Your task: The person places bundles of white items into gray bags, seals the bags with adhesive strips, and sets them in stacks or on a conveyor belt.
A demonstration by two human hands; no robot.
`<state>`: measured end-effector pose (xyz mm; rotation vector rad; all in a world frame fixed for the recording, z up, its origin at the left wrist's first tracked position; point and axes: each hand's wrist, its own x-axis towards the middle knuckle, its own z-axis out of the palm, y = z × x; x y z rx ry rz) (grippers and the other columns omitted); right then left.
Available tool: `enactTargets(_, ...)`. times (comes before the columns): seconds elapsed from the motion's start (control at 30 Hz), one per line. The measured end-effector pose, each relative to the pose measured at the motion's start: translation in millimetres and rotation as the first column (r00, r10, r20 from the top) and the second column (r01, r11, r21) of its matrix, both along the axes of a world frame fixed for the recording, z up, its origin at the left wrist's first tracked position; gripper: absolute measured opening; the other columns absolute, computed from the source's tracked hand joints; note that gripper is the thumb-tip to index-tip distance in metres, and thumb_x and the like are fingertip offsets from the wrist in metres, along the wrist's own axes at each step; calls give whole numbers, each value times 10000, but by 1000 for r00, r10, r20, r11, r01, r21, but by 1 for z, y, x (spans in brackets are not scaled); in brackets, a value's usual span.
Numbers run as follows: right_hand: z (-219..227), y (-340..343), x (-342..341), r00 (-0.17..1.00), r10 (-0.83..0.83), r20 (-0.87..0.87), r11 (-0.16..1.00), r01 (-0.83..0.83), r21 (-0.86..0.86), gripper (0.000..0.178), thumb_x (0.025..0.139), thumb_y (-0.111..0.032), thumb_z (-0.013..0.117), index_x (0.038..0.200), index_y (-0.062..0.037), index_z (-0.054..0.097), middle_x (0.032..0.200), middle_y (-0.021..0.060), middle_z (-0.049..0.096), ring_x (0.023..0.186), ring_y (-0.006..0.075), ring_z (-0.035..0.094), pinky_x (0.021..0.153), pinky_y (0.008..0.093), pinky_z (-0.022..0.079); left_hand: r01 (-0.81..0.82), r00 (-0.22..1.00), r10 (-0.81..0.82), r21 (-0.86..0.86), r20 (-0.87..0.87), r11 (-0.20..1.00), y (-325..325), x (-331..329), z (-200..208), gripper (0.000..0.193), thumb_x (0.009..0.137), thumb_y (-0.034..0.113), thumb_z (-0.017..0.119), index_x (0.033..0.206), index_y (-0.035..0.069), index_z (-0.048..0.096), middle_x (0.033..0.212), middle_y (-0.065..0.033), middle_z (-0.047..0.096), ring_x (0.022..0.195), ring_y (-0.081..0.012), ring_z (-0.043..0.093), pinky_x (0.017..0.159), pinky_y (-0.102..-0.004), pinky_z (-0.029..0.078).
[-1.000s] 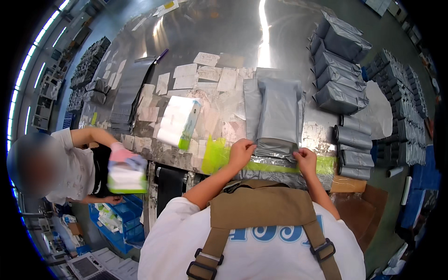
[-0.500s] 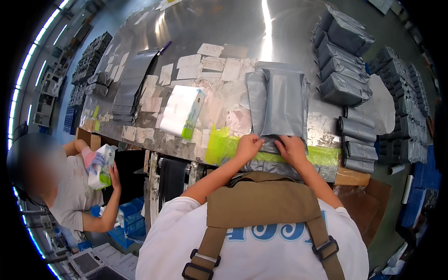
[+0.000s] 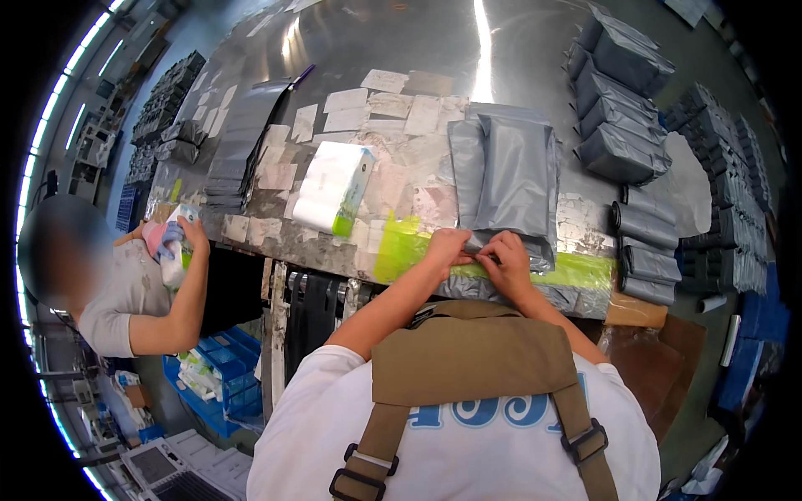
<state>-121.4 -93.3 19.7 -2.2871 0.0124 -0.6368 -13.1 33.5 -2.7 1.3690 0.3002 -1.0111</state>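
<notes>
A filled grey plastic mailing bag (image 3: 520, 171) lies on the metal table in front of me, with its opening toward my body. My left hand (image 3: 449, 249) pinches the left part of its near edge. Close beside it, my right hand (image 3: 506, 260) has thumb and fingers drawn together on the same edge; the fingertips of both hands nearly meet. Under and to the left of the filled bag, more flat grey plastic shows. What is inside the bag is hidden. Left of my hands stands a white and green tissue pack (image 3: 324, 189).
Flat grey bags (image 3: 238, 150) lie stacked at the left with a pen (image 3: 302, 77). Filled grey parcels (image 3: 622, 150) and rolled grey bags (image 3: 647, 242) line the right side. A co-worker (image 3: 138, 292) at left holds another tissue pack (image 3: 174, 265) above a blue crate (image 3: 219, 380).
My right hand has gone from resting on the bag's near end to pinching its edge, closer to my left hand. The co-worker has raised the tissue pack toward the table.
</notes>
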Motion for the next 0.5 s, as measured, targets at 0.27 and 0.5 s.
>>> enactTargets(0.27,15,-64,-163,869,-421,-262,755,495,431,36,852,-35,625,866,-20,596,833,40,597,777,110,556,734,246,463,121,975,-152,183,165,976,10,5,-1,233,869,233,615,732,45,628,587,-12,577,489,-117,575,423,-245,385)
enactTargets(0.5,-31,-141,-370,316,-811,-492,570,237,-787,212,824,1,558,997,-48,669,1064,163,633,931,311,636,760,405,510,133,233,-480,461,846,877,22,17,0,211,843,144,594,1035,72,641,933,-95,627,840,-242,596,709,-370,466)
